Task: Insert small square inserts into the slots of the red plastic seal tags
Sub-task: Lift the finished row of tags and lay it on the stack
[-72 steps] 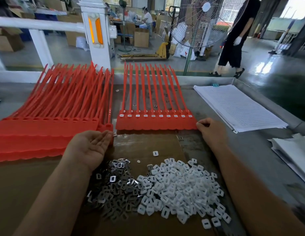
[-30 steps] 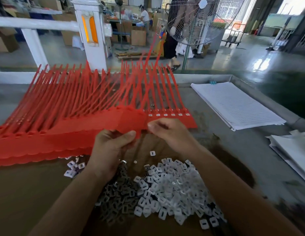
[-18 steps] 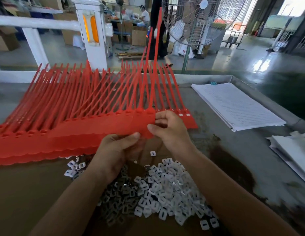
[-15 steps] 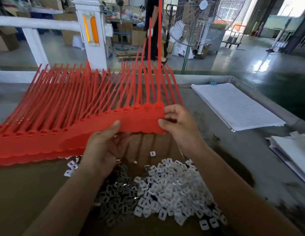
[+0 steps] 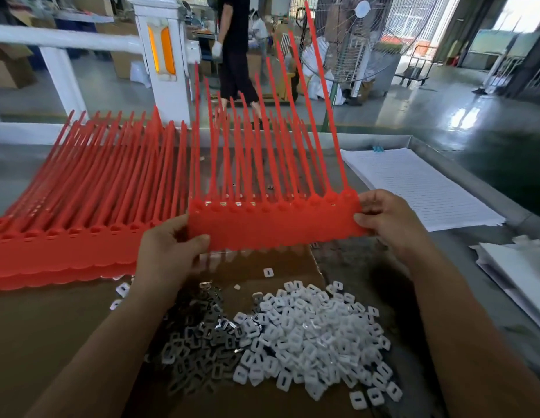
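**Q:** Where is the workpiece, and how is it held?

**A:** The strip of red seal tags [image 5: 274,224] is raised off the table [image 5: 461,236], above the cardboard sheet [image 5: 51,327]. My left hand [image 5: 169,251] pinches its lower left corner, thumb on the near face and fingers behind. My right hand [image 5: 386,218] pinches the right end, thumb likewise in front.

**Q:** Why by the ends?

**A:** I judge that a joined strip would sag if gripped at one point. A pinch at each end holds the band flat and leaves the slots [image 5: 237,204] along its upper edge uncovered. The tails stand up and away from me, above the parts below.

**Q:** And the inserts?

**A:** The white inserts [image 5: 308,336] are heaped on the cardboard between my forearms, with the metal inserts [image 5: 199,336] touching them on the left. Both are near wherever the strip is laid, presumably for short reaches. Neither hand holds one. A few slots towards the left end show pale glints, but I cannot tell whether they are filled.

**Q:** The remaining items?

**A:** A fanned stack of tags [image 5: 66,245] lies to the left, its edge just beside my left hand. A sheaf of paper [image 5: 419,188] lies to the right, behind my right hand.
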The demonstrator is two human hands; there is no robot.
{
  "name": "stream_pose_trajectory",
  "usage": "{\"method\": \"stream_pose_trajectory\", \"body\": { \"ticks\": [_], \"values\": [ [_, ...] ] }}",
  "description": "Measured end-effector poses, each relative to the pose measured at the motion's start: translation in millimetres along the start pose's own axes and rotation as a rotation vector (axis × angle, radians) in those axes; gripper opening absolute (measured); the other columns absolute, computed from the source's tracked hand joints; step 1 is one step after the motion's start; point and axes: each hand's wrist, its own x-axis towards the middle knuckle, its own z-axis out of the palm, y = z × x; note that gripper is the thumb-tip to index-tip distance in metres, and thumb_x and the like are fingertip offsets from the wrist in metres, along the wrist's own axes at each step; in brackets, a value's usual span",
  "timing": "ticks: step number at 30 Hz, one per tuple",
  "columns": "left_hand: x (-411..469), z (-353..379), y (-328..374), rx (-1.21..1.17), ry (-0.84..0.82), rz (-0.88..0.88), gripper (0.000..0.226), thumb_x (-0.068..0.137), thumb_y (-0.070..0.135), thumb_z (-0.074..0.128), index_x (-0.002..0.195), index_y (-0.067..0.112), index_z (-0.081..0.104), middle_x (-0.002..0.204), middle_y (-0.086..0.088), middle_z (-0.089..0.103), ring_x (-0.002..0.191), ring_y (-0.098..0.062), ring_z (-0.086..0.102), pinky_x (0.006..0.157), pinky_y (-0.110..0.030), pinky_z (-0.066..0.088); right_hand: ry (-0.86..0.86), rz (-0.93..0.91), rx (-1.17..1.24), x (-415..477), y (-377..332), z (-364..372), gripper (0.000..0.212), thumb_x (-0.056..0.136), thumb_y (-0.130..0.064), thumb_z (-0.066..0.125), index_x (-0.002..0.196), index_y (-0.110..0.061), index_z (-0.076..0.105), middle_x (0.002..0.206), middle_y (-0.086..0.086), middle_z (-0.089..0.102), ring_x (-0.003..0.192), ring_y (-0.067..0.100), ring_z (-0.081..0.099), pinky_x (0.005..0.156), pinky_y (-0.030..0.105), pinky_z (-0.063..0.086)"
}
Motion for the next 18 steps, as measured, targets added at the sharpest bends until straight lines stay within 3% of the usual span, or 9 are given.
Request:
{"method": "stream_pose_trajectory", "body": {
  "ticks": [2, 3, 6, 8, 13, 16, 18],
  "values": [
    [-2.8, 2.9, -5.0, 0.412, 0.086, 0.201, 0.046, 0.076, 0.011, 0.07, 0.12, 0.016, 0.057, 0.066, 0.019, 0.054, 0.057, 0.004, 0.052, 0.057, -0.006, 0.04, -0.011, 0.052, -0.071, 1.5, 6.4, -0.8, 0.025, 0.082, 0.012, 0.056, 0.104, 0.0, 0.055, 0.075, 0.001, 0.053, 0.066, 0.011, 0.052, 0.044, 0.008, 0.042],
    [-5.7, 3.8, -4.3, 0.522, 0.096, 0.267, 0.054, 0.075, 0.015, 0.072, 0.126, 0.017, 0.053, 0.073, 0.019, 0.053, 0.063, 0.003, 0.051, 0.061, -0.006, 0.038, -0.019, 0.076, -0.094, 2.2, 9.2, 0.1, 0.026, 0.082, 0.012, 0.056, 0.106, 0.002, 0.054, 0.075, 0.001, 0.05, 0.065, 0.01, 0.05, 0.044, 0.009, 0.043],
    [-8.9, 6.6, -2.3, 0.711, 0.041, 0.341, 0.049, 0.077, 0.022, 0.07, 0.124, 0.019, 0.056, 0.104, -0.003, 0.067, 0.093, -0.022, 0.06, 0.079, -0.026, 0.041, -0.031, 0.134, -0.142, 5.3, 16.7, 1.7, 0.029, 0.082, 0.013, 0.055, 0.111, 0.009, 0.052, 0.073, 0.001, 0.047, 0.063, 0.01, 0.046, 0.053, 0.018, 0.042],
    [-7.9, 6.1, -4.3, 0.802, 0.01, 0.314, 0.045, 0.078, 0.03, 0.068, 0.121, 0.022, 0.058, 0.117, -0.003, 0.063, 0.105, -0.023, 0.057, 0.086, -0.031, 0.042, -0.033, 0.157, -0.172, 7.7, 21.2, 1.6, 0.03, 0.082, 0.013, 0.055, 0.112, 0.009, 0.051, 0.072, 0.001, 0.046, 0.062, 0.009, 0.045, 0.052, 0.016, 0.04],
    [-5.8, 5.9, -9.1, 0.845, -0.007, 0.324, 0.043, 0.081, 0.038, 0.063, 0.121, 0.021, 0.059, 0.111, -0.002, 0.06, 0.104, -0.02, 0.053, 0.081, -0.026, 0.035, -0.007, 0.157, -0.247, 14.5, 32.9, 3.3, 0.027, 0.083, 0.01, 0.056, 0.11, 0.007, 0.055, 0.075, 0.004, 0.051, 0.062, 0.007, 0.045, 0.046, 0.008, 0.038],
    [-5.6, 5.0, -10.0, 0.84, -0.022, 0.316, 0.038, 0.084, 0.033, 0.061, 0.119, 0.02, 0.06, 0.099, 0.003, 0.05, 0.1, -0.018, 0.052, 0.079, -0.023, 0.031, 0.01, 0.136, -0.314, 18.2, 37.0, 3.1, 0.026, 0.082, 0.004, 0.06, 0.108, 0.001, 0.059, 0.088, 0.008, 0.056, 0.068, 0.01, 0.051, 0.055, 0.015, 0.038],
    [-4.8, 4.4, -9.9, 0.831, -0.034, 0.316, 0.037, 0.083, 0.03, 0.062, 0.118, 0.019, 0.061, 0.102, 0.003, 0.05, 0.099, -0.016, 0.051, 0.08, -0.021, 0.03, 0.032, 0.117, -0.373, 20.3, 40.4, 1.6, 0.027, 0.08, 0.0, 0.064, 0.107, -0.003, 0.061, 0.094, 0.009, 0.061, 0.081, 0.017, 0.056, 0.067, 0.023, 0.044]
  ]
}}
